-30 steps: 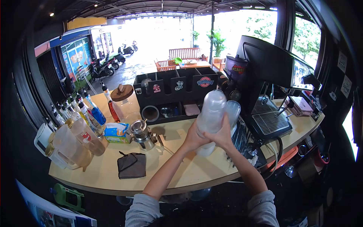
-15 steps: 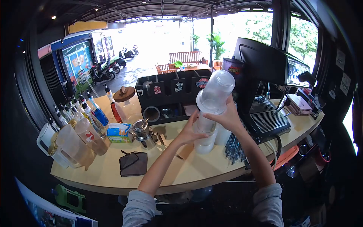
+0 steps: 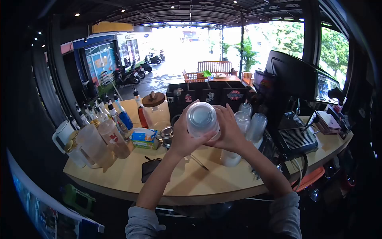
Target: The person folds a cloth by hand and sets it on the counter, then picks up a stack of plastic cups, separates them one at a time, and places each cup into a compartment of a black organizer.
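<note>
A clear plastic cup [image 3: 201,117] is held up over the counter, its round base turned towards me. My left hand [image 3: 183,137] wraps round its left side, thumb across the front. My right hand [image 3: 229,129] grips the other side, with some fingers raised behind. Whether more cups are nested inside cannot be made out. Just right of my hands stand stacks of clear plastic cups [image 3: 257,126], and a whitish stack [image 3: 230,158] sits below my right wrist. Past my left hand is a metal pot [image 3: 166,135], partly hidden.
On the wooden counter [image 3: 191,183] are a tissue pack [image 3: 145,138], a dark pouch [image 3: 150,169], plastic jugs [image 3: 93,141] and several pump bottles [image 3: 123,115] at left. A black organizer [image 3: 205,91] stands behind. An espresso machine [image 3: 296,131] occupies the right.
Both hands have brought the cup left and lower, tipping its base towards me, away from the stacks at right. My view has shifted, so the counter appears further right.
</note>
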The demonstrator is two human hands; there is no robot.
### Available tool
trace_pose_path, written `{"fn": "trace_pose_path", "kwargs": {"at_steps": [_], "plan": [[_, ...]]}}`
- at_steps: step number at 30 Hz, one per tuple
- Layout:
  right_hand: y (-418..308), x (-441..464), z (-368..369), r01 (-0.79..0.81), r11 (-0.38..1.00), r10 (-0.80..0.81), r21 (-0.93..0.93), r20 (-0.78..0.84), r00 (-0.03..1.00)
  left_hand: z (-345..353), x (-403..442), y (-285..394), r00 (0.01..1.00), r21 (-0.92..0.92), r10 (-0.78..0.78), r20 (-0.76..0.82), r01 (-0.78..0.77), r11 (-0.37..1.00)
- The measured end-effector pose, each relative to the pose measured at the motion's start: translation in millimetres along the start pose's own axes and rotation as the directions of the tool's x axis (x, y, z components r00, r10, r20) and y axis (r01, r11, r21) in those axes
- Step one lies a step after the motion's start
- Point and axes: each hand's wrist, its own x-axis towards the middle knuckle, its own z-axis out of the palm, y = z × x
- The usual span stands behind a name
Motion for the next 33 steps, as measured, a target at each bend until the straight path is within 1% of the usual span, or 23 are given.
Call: {"fn": "trace_pose_path", "kwargs": {"at_steps": [1, 3, 4, 5, 6, 7, 8, 9, 11, 13, 14, 16, 17, 19, 21, 22, 23, 25, 28, 29, 31, 32, 33], "plan": [[-2.5, 3.8, 3.2, 0.010, 1.000, -0.010, 0.009, -0.003, 1.000, -8.7, -2.7, -1.0, 0.993, -0.028, -0.112, 0.040, 0.114, 0.993], [-10.5, 16.4, 9.5, -0.024, 0.990, 0.008, 0.136, 0.117, 0.993, -30.5, -9.8, -13.5, 0.995, 0.008, -0.095, -0.005, 0.095, 0.995], [-16.6, 21.2, 7.6, -0.025, 0.975, 0.005, 0.223, 0.090, 0.996, -40.4, -13.9, -23.1, 0.997, 0.148, -0.061, -0.036, 0.066, 0.987], [-21.8, 27.6, 7.8, -0.019, 0.974, 0.000, 0.226, 0.087, 0.996, -48.0, -17.4, -30.3, 0.998, 0.284, -0.023, -0.063, 0.040, 0.958], [-27.1, 34.6, 9.4, -0.073, 0.937, 0.039, 0.342, 0.107, 0.993, -53.0, -18.8, -32.3, 0.995, 0.335, 0.029, -0.101, 0.006, 0.942], [-32.1, 40.6, 13.6, -0.129, 0.883, 0.076, 0.451, 0.134, 0.988, -59.1, -19.2, -34.6, 0.994, 0.340, 0.030, -0.101, 0.006, 0.941], [-38.5, 44.9, 21.0, -0.089, 0.912, 0.064, 0.401, 0.076, 0.995, -65.6, -20.5, -36.8, 0.992, 0.471, 0.099, -0.073, -0.053, 0.880], [-44.4, 48.7, 29.5, -0.090, 0.909, 0.064, 0.406, 0.076, 0.995, -71.7, -22.4, -39.4, 0.986, 0.591, 0.161, -0.035, -0.110, 0.799], [-55.8, 56.3, 46.5, -0.123, 0.952, 0.103, 0.279, 0.088, 0.991, -81.8, -25.3, -50.0, 0.983, 0.632, 0.184, -0.027, -0.126, 0.764], [-62.4, 68.1, 59.1, -0.118, 0.948, 0.107, 0.296, 0.054, 0.993, -91.6, -22.7, -57.6, 0.985, 0.680, 0.170, 0.006, -0.129, 0.722], [-63.9, 76.1, 61.0, -0.097, 0.968, 0.096, 0.231, 0.018, 0.995, -95.3, -19.3, -59.7, 0.985, 0.678, 0.170, 0.006, -0.129, 0.723], [-55.2, 97.2, 69.0, -0.072, 0.994, 0.079, 0.084, -0.091, 0.993, -100.2, -8.6, -58.6, 0.987, 0.588, 0.141, -0.080, -0.067, 0.806], [-43.5, 111.4, 67.0, -0.073, 0.994, 0.081, 0.087, -0.100, 0.992, -102.4, -3.0, -64.0, 0.987, 0.583, 0.137, -0.080, -0.065, 0.810], [-14.7, 142.2, 68.7, -0.123, 0.990, 0.103, -0.074, -0.235, 0.966, -107.5, 9.1, -78.0, 0.971, 0.438, 0.129, -0.202, -0.028, 0.898], [5.7, 175.4, 59.3, -0.240, 0.970, 0.226, -0.044, -0.207, 0.952, -110.6, 16.6, -104.6, 0.974, 0.469, 0.112, -0.199, -0.006, 0.883], [29.0, 188.1, 68.0, -0.191, 0.980, 0.169, -0.061, -0.258, 0.951, -110.3, 21.1, -118.9, 0.983, 0.454, 0.072, -0.167, 0.012, 0.891], [48.1, 198.7, 74.1, -0.194, 0.979, 0.174, -0.068, -0.233, 0.957, -109.9, 24.7, -129.6, 0.990, 0.440, 0.031, -0.136, 0.033, 0.898], [71.7, 214.0, 88.2, -0.227, 0.968, 0.206, -0.104, -0.183, 0.961, -101.2, 32.3, -145.7, 0.992, 0.431, 0.026, -0.121, 0.029, 0.902], [96.1, 227.5, 110.1, -0.225, 0.962, 0.206, -0.153, -0.127, 0.970, -87.1, 42.0, -186.6, 1.000, 0.486, -0.003, 0.024, -0.009, 0.874], [103.0, 230.9, 118.4, -0.226, 0.962, 0.208, -0.151, -0.126, 0.970, -83.4, 44.5, -199.9, 1.000, 0.488, -0.005, 0.026, -0.008, 0.873], [112.8, 235.4, 131.4, -0.238, 0.947, 0.232, -0.215, -0.053, 0.971, -75.8, 49.4, -214.8, 0.992, 0.519, -0.090, 0.085, 0.033, 0.854], [118.2, 239.1, 135.9, -0.262, 0.942, 0.272, -0.208, 0.021, 0.962, -73.9, 48.9, -221.3, 0.986, 0.566, -0.129, 0.107, 0.046, 0.823], [119.4, 242.2, 138.2, -0.261, 0.943, 0.272, -0.208, 0.026, 0.962, -72.5, 49.7, -225.0, 0.986, 0.565, -0.133, 0.105, 0.051, 0.823]]}}
